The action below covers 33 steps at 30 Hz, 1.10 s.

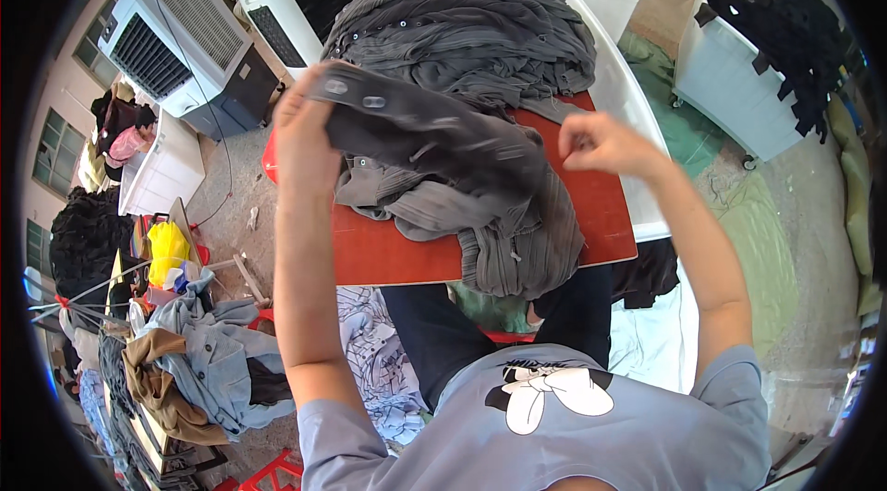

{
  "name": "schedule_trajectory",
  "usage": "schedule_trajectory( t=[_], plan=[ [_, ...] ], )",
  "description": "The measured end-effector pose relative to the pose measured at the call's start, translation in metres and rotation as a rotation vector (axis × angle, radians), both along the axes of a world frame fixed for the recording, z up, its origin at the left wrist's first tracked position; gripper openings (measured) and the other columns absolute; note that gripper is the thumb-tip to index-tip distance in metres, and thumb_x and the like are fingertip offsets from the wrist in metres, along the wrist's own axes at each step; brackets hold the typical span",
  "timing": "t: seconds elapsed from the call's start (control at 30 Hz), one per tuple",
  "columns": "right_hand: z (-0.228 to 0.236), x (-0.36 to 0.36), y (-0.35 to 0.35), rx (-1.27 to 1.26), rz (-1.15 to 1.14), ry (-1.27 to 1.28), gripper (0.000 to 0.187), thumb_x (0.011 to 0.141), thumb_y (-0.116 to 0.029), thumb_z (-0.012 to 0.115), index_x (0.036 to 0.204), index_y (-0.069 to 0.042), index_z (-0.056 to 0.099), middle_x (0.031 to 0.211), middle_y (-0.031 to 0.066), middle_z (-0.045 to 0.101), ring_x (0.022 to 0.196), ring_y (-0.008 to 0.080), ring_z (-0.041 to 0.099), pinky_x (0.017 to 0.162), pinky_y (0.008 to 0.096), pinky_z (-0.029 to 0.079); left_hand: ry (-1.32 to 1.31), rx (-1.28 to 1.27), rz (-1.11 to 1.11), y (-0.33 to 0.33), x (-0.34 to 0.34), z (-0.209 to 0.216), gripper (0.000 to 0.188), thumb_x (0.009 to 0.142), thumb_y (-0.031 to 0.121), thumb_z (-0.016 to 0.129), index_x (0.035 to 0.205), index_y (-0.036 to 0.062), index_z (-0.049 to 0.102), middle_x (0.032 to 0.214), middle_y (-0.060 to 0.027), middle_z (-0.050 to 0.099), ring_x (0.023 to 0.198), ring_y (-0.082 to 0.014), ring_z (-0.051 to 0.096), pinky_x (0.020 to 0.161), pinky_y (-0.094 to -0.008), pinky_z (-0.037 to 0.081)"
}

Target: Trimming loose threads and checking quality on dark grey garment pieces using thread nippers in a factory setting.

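Observation:
My left hand (305, 126) grips one end of a dark grey knit garment (434, 140), where pale buttons line a band. The band stretches rightward in the air, smeared by motion. The garment's ribbed lower part rests on a red board (605, 223) over my lap and hangs past its near edge. To the right, my right hand (605, 147) is raised above the board, fingers curled together and apart from the garment. Whatever is between those fingers, if anything, cannot be made out. Just beyond the board rises a big heap of similar grey garments (462, 20).
White bins (637, 186) stand beside and behind the board; another bin (739, 75) at right overflows with black cloth. Two air coolers (189, 29) stand far left. Draped clothes (212, 352) and a yellow bag (168, 251) lie at left. A person (129, 145) is farther back.

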State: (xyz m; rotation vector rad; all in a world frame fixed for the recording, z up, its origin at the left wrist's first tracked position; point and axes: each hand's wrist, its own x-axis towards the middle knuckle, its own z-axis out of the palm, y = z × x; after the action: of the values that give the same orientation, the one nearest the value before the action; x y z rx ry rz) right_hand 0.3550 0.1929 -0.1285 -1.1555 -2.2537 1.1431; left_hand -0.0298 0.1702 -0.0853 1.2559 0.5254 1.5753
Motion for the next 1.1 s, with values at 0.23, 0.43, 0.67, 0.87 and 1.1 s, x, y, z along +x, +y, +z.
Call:
schedule_trajectory(
  t=[0.23,0.43,0.67,0.87,1.1],
  plan=[
    [-0.090,-0.064,-0.048,-0.051,-0.170,0.488,0.014,0.090,-0.006,0.073,0.099,-0.004,0.063,0.079,-0.0042,0.054,0.074,0.0038,0.049,0.068,0.0214,0.043,0.045,0.106,0.071,-0.032,-0.029,0.050,0.022,0.100,0.005,0.050,0.114,-0.0069,0.063,0.102,-0.0132,0.071,0.087,-0.0172,0.071,0.078,-0.0283,0.060],
    [-0.022,-0.114,-0.071,0.213,-0.092,0.691,0.053,0.088,-0.008,0.075,0.136,-0.004,0.054,0.077,-0.0044,0.046,0.071,0.0041,0.043,0.064,0.0207,0.033,0.241,0.055,0.061,-0.028,-0.007,0.048,0.022,0.098,0.004,0.053,0.114,-0.0043,0.066,0.104,-0.0108,0.071,0.091,-0.0157,0.071,0.081,-0.0268,0.058],
    [0.027,-0.096,-0.063,0.086,-0.372,1.022,0.014,0.092,-0.010,0.071,0.105,-0.005,0.066,0.074,-0.0071,0.058,0.062,0.0003,0.050,0.055,0.0181,0.039,0.236,0.153,-0.239,-0.035,0.082,0.036,0.068,0.094,0.020,0.067,0.149,-0.0013,0.035,0.138,-0.0195,0.057,0.122,-0.0258,0.060,0.104,-0.0396,0.047],
    [-0.016,0.055,-0.087,0.082,-0.797,1.401,0.010,0.097,-0.009,0.062,0.089,-0.013,0.058,0.064,-0.0090,0.038,0.050,0.0033,0.032,0.045,0.0213,0.023,0.809,-0.214,-0.102,-0.057,0.064,-0.114,0.036,0.094,0.023,0.070,0.123,0.0030,0.063,0.115,-0.0106,0.069,0.114,-0.0235,0.063,0.103,-0.0376,0.045],
    [-0.132,0.181,-0.099,-0.218,-1.192,0.685,0.014,0.095,-0.017,0.067,0.093,-0.010,0.055,0.068,-0.0078,0.043,0.049,0.0026,0.032,0.042,0.0233,0.020,1.426,0.332,0.136,-0.116,0.083,-0.163,0.031,0.073,0.014,0.079,0.102,0.0084,0.067,0.087,-0.0050,0.063,0.088,-0.0251,0.060,0.082,-0.0378,0.040]
  ],
)
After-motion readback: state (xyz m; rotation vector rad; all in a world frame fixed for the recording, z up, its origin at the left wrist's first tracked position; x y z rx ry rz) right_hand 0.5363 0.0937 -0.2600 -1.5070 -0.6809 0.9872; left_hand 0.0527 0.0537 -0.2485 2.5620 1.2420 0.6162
